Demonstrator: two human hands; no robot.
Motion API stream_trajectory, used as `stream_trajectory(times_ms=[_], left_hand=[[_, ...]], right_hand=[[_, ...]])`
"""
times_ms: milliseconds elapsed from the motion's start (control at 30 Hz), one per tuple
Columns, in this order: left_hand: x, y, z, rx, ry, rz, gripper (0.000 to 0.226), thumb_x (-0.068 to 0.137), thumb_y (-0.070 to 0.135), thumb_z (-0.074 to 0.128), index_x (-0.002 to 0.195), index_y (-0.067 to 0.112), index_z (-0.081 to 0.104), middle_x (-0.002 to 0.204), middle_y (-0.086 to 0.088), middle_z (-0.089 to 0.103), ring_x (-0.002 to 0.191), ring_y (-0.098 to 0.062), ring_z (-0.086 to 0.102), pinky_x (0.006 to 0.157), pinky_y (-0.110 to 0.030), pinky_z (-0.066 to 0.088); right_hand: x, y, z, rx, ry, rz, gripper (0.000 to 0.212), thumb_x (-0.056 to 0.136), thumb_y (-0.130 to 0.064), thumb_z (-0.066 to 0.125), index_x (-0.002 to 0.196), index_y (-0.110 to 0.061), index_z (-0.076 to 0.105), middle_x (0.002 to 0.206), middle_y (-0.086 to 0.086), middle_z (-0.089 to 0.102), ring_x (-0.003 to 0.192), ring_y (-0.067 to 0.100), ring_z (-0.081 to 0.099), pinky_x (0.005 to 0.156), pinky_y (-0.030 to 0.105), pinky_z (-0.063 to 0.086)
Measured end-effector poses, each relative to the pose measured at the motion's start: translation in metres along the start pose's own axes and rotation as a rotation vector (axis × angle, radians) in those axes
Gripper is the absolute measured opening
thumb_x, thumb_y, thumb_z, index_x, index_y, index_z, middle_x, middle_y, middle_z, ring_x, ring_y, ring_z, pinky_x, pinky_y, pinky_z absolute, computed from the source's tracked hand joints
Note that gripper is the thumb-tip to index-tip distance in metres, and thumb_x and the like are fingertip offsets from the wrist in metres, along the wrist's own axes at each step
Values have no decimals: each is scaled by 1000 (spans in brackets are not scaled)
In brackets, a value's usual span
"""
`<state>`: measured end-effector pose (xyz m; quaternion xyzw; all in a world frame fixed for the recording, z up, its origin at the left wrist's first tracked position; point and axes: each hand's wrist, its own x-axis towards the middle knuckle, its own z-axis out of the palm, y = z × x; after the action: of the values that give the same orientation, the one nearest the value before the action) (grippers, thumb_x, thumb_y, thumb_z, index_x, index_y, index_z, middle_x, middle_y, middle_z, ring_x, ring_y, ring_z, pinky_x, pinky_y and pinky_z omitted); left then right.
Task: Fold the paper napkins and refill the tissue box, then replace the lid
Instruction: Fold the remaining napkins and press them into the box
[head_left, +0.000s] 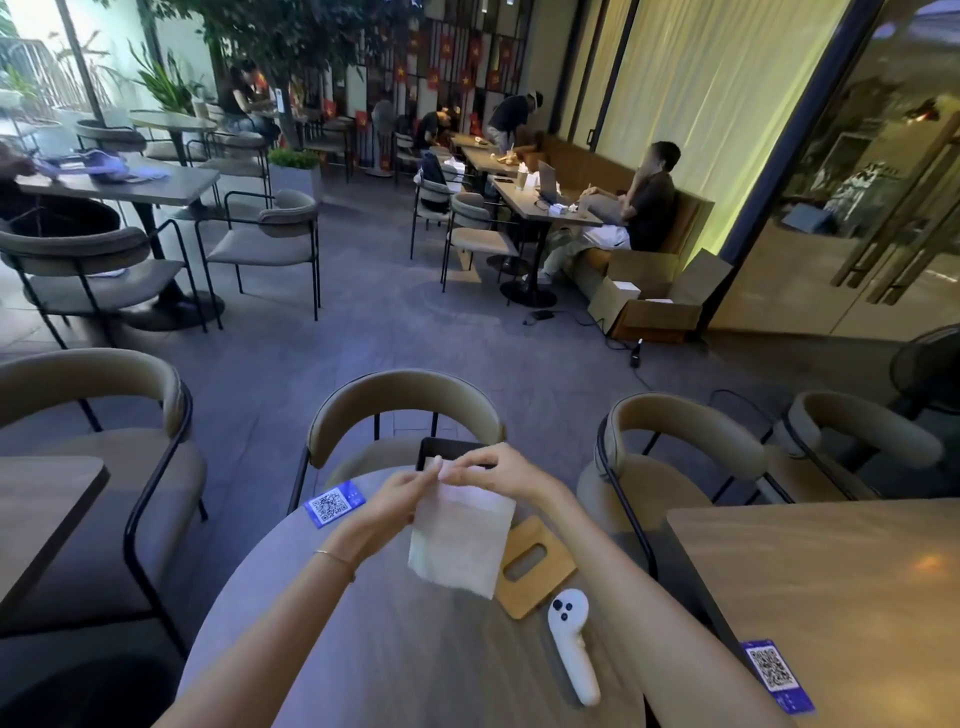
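A white paper napkin (460, 540) hangs above the round table (363, 649), held up by its top edge. My left hand (397, 496) pinches the top left corner and my right hand (498, 470) pinches the top edge beside it. Behind my hands stands the dark tissue box (434, 447), mostly hidden. The wooden lid (535, 566) with its oval slot lies flat on the table under the napkin's right side.
A white handheld controller (571, 649) lies right of centre on the table. A blue QR card (335, 503) sits at the far left edge. A padded chair (405, 410) stands behind the table, another table (831, 597) at right.
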<state>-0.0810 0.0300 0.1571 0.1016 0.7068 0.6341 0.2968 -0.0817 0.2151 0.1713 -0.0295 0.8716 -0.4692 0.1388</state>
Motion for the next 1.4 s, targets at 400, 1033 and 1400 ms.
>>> stream_trajectory(times_ms=[400,1033,1400], left_hand=[[16,-14,-7,-5,78,-51,37,85,15,67,117,-2,60,119,-19,64,103,-29,65,79,-33,57],[52,-10,0,-201,355,90,12,91,29,58,91,21,67,100,-7,65,104,-31,59,91,-43,51],[150,-29,-7,197,332,-4,47,84,8,66,123,15,41,122,-7,49,102,-18,50,68,-21,52]], right_hand=[[-8,27,0,12,63,76,46,80,-23,74,124,-21,61,96,6,66,86,14,59,88,33,49],[1,38,-12,462,137,335,39,81,-16,74,116,-3,63,107,10,67,102,28,62,80,36,54],[101,84,-7,322,466,542,15,86,-3,58,98,-7,66,102,12,70,88,26,67,69,33,57]])
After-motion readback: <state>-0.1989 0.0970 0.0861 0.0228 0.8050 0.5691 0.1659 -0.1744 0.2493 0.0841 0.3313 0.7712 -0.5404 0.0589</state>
